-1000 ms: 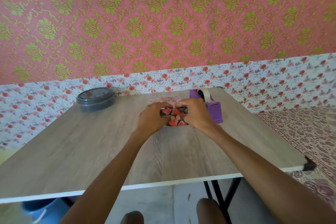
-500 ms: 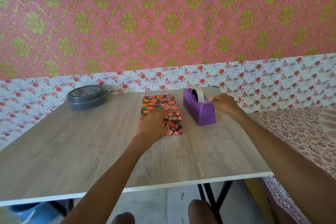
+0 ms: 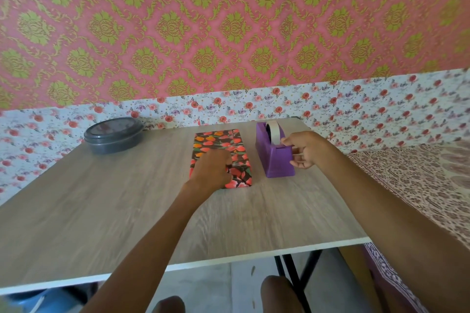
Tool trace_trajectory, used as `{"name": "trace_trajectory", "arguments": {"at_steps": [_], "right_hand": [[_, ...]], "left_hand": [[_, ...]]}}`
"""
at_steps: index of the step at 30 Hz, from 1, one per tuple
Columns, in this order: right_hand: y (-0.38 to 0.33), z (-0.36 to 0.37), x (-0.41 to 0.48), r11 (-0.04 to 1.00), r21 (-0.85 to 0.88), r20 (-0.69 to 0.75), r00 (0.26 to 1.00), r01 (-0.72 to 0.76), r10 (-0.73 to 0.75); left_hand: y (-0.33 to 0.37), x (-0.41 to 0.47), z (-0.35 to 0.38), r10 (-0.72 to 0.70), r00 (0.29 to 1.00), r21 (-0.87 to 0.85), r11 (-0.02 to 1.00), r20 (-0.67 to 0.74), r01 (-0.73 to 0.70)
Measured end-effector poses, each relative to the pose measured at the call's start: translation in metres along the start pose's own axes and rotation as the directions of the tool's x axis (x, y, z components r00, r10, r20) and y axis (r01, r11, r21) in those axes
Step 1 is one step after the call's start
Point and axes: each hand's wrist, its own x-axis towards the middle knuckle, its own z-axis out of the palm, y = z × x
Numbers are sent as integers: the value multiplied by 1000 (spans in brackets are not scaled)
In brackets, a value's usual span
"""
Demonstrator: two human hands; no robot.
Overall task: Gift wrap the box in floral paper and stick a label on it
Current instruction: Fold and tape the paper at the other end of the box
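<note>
Bright, even, diffuse light; shadows faint on table point(image 3: 106, 211). Wide-angle bend twd edges, corners soft & smeared; centre fairly sharp.

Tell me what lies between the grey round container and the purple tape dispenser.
The floral-wrapped box, with the left hand resting on its near end; the head view shows it.

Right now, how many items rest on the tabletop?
3: a dark lidded container at the far left, the floral-wrapped box mid-table under the left hand, and a purple tape dispenser beside it, at the right hand. Hands may hide more.
</note>
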Motion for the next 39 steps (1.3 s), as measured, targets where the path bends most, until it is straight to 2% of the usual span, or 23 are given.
{"name": "trace_trajectory", "arguments": {"at_steps": [6, 9, 15, 22, 33, 39], "right_hand": [[-4, -1, -7, 994, 97, 44, 998, -48, 44], [0, 0, -1, 981, 192, 56, 998, 0, -11], [7, 8, -2, 968, 241, 4, 997, 75, -79], [20, -1, -9, 888, 439, 31, 985, 137, -168], [39, 5, 4, 841, 455, -61, 952, 294, -300], [47, 6, 0, 866, 362, -59, 935, 346, -349]], "left_hand": [[2, -6, 1, 6, 999, -29, 1000, -33, -7], [1, -9, 3, 8, 999, -43, 999, -53, -10], [1, -9, 3, 10, 998, -43, 999, -61, -13], [3, -11, 4, -7, 997, -38, 999, -73, 4], [3, -14, 4, -24, 998, -70, 997, -62, 19], [3, -14, 4, -26, 998, -69, 997, -60, 22]]}}
